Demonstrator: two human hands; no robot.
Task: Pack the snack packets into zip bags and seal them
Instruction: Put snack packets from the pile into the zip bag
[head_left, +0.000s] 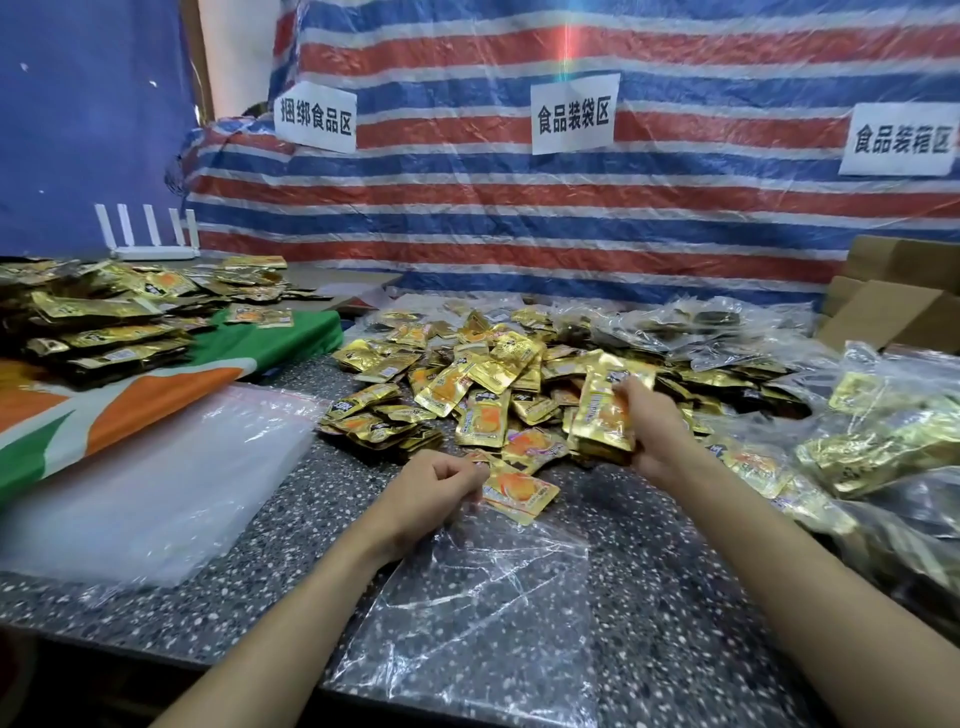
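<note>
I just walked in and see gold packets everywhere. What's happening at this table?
A person is packing snack packets into zip bags. The right hand grips a small stack of packets lifted from the loose pile. The left hand pinches the mouth of a clear zip bag lying on the speckled table, beside one packet. Filled bags sit at right.

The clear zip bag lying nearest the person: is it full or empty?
Empty. The zip bag lies flat, the speckled counter showing through it, with no packets visible inside.
</note>
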